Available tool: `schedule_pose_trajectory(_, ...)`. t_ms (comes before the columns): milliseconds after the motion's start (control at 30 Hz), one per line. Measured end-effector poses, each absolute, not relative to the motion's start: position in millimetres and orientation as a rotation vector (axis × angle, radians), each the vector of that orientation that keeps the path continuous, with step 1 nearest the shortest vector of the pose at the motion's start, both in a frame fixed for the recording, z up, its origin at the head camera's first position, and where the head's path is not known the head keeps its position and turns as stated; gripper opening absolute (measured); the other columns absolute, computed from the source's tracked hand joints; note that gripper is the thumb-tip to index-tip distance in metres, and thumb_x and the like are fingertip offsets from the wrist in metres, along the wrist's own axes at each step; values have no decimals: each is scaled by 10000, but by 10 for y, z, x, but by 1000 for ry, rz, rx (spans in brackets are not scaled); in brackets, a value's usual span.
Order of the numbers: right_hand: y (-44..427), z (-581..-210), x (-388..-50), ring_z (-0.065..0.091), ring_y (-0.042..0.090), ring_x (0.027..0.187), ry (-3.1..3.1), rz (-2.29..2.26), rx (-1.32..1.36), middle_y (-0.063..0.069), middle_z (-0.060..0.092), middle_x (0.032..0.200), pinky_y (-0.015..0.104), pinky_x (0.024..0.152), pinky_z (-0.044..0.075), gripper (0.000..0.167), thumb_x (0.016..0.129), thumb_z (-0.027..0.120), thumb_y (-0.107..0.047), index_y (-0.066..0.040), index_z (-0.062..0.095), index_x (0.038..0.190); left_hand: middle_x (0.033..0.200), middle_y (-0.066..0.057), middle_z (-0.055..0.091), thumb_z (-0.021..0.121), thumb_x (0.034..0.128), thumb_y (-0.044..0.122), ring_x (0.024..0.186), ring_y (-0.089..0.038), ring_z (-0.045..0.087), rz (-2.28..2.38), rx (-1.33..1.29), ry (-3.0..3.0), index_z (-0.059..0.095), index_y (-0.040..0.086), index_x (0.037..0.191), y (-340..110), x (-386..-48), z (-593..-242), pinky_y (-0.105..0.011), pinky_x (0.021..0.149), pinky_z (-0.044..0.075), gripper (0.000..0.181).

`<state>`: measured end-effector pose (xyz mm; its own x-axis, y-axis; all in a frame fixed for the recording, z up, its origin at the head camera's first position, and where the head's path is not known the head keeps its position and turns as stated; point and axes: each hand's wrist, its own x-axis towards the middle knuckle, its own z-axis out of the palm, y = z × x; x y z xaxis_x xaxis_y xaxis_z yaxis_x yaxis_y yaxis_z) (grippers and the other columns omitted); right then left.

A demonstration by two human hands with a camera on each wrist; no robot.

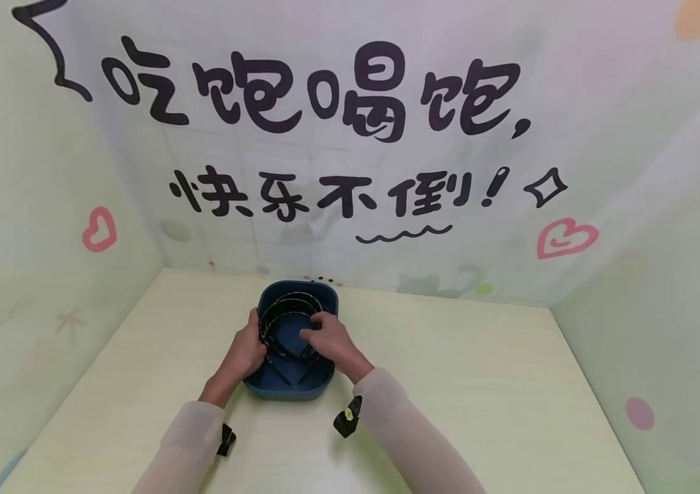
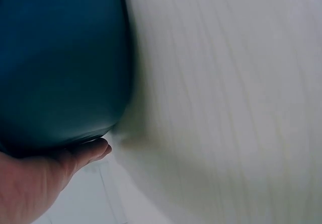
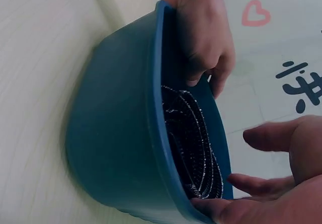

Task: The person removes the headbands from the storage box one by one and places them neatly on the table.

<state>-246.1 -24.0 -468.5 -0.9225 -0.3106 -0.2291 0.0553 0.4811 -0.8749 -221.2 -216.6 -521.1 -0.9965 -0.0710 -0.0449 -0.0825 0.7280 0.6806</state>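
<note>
A deep blue plastic bin (image 1: 291, 394) with rounded corners stands on the table, and several coiled black bands (image 1: 271, 321) with glittery, speckled edges lie inside it. At the bin's left side, my left hand (image 1: 243, 351) grips the wall; in the left wrist view its fingers (image 2: 90, 151) lie along the outside. My right hand (image 1: 334, 341) reaches over the right rim, thumb and fingers spread apart. In the right wrist view, fingertips of the right hand (image 3: 282, 178) touch or nearly touch the rim beside the bands (image 3: 198, 138). Whether they touch a band is unclear.
The pale wooden tabletop (image 1: 480, 384) extends on both sides of the bin. A printed backdrop (image 1: 350, 158) with black lettering and pink hearts rises behind, with side panels at left and right. Dark straps (image 1: 348, 417) hang at the wrists.
</note>
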Motion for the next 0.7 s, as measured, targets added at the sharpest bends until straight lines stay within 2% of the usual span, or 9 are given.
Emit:
schedule_pose_trajectory(200,-308,-4681,-2523,570,300,1198,2491,-1455,-112,171,563,1352,446,958,498,497,968,618,-150,-7,490,1426,1337,-440,456,408,899,-83,1236,-518,487,1138,-120,2903,18,-121,1535,-2169,-2240,-5183,-574,1007,420,747)
schedule_pose_trajectory(267,-333,-4683,-2540,583,287,1164,2525,-1458,-86,161,587,1309,428,933,509,499,959,631,-149,-4,498,1418,1277,-429,513,401,896,-87,1216,-511,506,1141,-120,2893,0,-118,1536,-2169,-2244,-5179,-566,994,431,756)
schedule_pose_trajectory(367,-362,-4709,-2554,613,234,959,2603,-1440,-84,113,646,1095,346,778,519,338,941,660,-148,11,616,1236,1227,-417,549,397,890,-96,1196,-507,519,1151,-114,2883,-8,-119,1536,-2167,-2246,-5181,-559,983,438,764)
schedule_pose_trajectory(433,-373,-4735,-2557,568,199,789,2674,-1406,-92,70,622,907,302,662,467,190,927,684,-156,-7,662,1043,1214,-416,555,393,885,-102,1190,-507,522,1147,-116,2879,-15,-124,1534,-2169,-2236,-5191,-557,978,442,767)
schedule_pose_trajectory(500,-378,-4765,-2559,519,170,690,2749,-1365,-98,32,582,783,281,606,419,146,908,711,-174,-43,650,890,1236,-425,539,393,879,-107,1202,-512,511,1140,-116,2885,-7,-137,1529,-2172,-2225,-5204,-561,984,439,763)
schedule_pose_trajectory(600,-370,-4785,-2558,545,116,642,2813,-1341,-90,-11,611,733,269,607,451,156,883,743,-188,-74,645,844,1083,-392,602,391,877,-107,1196,-509,514,1144,-119,2881,-14,-141,1526,-2175,-2212,-5219,-559,981,440,766)
schedule_pose_trajectory(700,-350,-4783,-2564,607,66,568,2796,-1387,-87,-3,664,698,260,628,515,129,873,741,-129,-51,639,879,1136,-403,584,400,877,-102,1227,-515,488,1153,-103,2891,-6,-149,1523,-2175,-2218,-5216,-568,998,427,764)
